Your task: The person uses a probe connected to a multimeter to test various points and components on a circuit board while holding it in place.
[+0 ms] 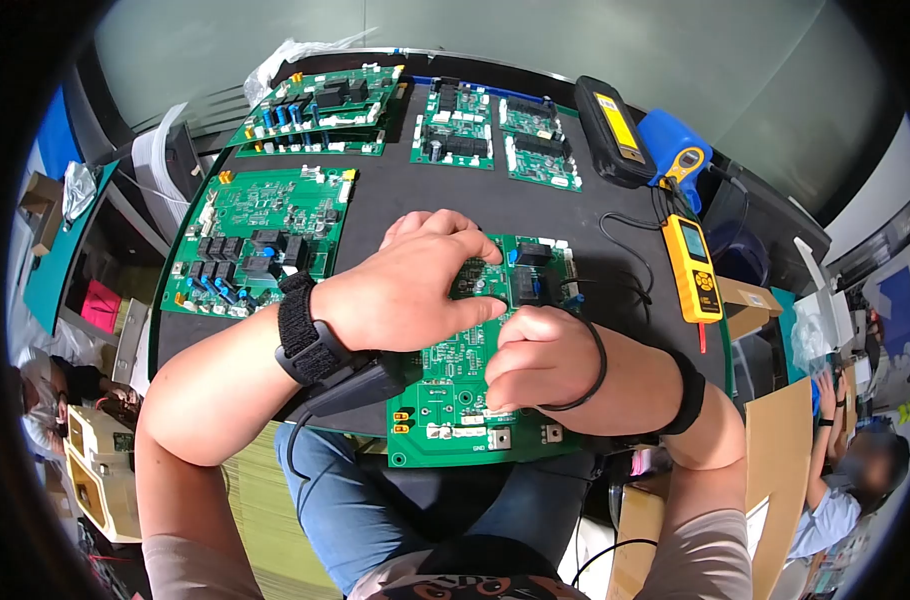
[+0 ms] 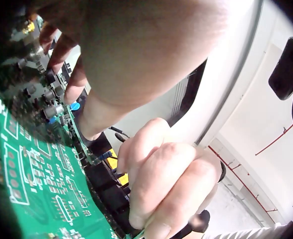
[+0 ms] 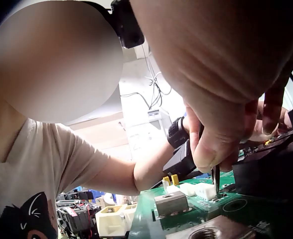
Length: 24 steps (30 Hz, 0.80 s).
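Circuit board (image 1: 455, 400) lying flat at the near edge of the table (image 1: 375, 215), partly overhanging the lap, both hands resting on it. Left hand (image 1: 405, 285) laid over the upper middle of the board, fingers curled down and fingertips (image 2: 76, 87) touching components near a blue part; nothing gripped as far as visible. Right hand (image 1: 535, 355) closed in a loose fist at the centre of the board, pinching a thin dark probe (image 3: 216, 175) whose tip meets the board beside a white connector (image 3: 200, 189).

Possible faults, judged from this position: probe tip slipping across neighbouring solder points, caused by the crowded components; board tipping off the table edge, caused by the overhang and downward pressure.

Yellow multimeter (image 1: 693, 265) to the right with black leads trailing toward the board; black case (image 1: 615, 130) and blue case (image 1: 673, 140) behind it, contents not visible. More green boards (image 1: 255, 240) spread over the left and far side of the table. Cardboard boxes (image 1: 750, 300) at the right edge, contents unclear.
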Tool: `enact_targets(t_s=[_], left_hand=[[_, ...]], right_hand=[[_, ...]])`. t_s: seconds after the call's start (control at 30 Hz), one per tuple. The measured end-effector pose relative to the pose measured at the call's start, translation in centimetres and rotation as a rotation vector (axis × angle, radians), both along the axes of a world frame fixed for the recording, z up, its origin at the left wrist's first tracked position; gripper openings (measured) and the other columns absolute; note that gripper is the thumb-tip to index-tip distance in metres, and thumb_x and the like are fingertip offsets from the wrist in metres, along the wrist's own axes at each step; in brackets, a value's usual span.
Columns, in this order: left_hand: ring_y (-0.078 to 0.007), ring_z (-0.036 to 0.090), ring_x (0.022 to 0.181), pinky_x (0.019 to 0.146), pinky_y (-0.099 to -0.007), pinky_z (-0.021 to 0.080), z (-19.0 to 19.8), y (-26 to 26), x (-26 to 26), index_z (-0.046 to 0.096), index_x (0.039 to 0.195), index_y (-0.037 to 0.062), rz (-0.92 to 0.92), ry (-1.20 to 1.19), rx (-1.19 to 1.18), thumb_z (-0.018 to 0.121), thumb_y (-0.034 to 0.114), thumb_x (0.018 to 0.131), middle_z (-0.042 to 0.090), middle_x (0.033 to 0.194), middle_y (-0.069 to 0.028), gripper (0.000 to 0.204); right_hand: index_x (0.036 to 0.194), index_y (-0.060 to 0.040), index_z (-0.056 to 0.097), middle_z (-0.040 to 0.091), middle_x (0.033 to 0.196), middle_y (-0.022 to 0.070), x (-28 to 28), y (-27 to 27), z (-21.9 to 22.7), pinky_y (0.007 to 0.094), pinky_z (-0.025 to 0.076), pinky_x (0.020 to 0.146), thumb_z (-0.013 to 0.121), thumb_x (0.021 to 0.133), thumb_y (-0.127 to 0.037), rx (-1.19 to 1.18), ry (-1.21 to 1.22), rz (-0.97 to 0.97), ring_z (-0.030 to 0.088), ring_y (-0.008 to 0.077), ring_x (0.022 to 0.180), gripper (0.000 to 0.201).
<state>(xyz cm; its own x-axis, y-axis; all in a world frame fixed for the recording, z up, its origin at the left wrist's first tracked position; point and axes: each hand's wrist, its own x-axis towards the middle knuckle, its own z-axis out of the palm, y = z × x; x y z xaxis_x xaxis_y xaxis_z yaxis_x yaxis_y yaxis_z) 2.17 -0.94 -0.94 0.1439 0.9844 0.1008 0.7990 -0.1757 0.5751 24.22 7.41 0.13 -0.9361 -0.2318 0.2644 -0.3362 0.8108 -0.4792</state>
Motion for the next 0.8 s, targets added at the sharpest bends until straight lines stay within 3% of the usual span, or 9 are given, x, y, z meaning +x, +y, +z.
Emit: enact_targets(t_s=[0.27,0.43,0.8], left_hand=[[-0.0414,0.040,0.138,0.115,-0.0493,0.036,0.0,0.1,0.0,0.062,0.129,0.0088,-0.004,-0.015,-0.030,0.078,0.028,0.089,0.049,0.144,-0.0218,0.048],[-0.0407,0.040,0.139,0.116,-0.0486,0.036,0.2,0.0,0.0,0.062,0.130,0.0087,0.011,-0.007,-0.038,0.077,0.027,0.089,0.050,0.144,-0.0211,0.048],[-0.0403,0.044,0.135,0.114,-0.0482,0.037,-0.4,0.2,0.0,0.063,0.128,0.0080,0.023,-0.009,-0.003,0.070,0.022,0.095,0.052,0.141,-0.0201,0.036]], right_hand=[[0.089,-0.0147,0.060,0.059,0.094,-0.0010,0.5,-0.2,0.4,0.0369,0.051,0.084,0.069,0.077,-0.004,0.033,-0.055,-0.064,0.056,0.0260,0.101,0.018],[0.101,-0.0114,0.068,0.064,0.097,0.0002,-0.2,-0.5,1.5,0.0373,0.051,0.085,0.077,0.084,-0.007,-0.066,0.162,-0.183,0.058,0.0263,0.094,0.020],[0.107,-0.0104,0.068,0.067,0.099,0.0032,-0.5,-0.8,-0.1,0.0402,0.049,0.091,0.076,0.088,-0.007,-0.214,0.064,-0.204,0.057,0.0272,0.100,0.021]])
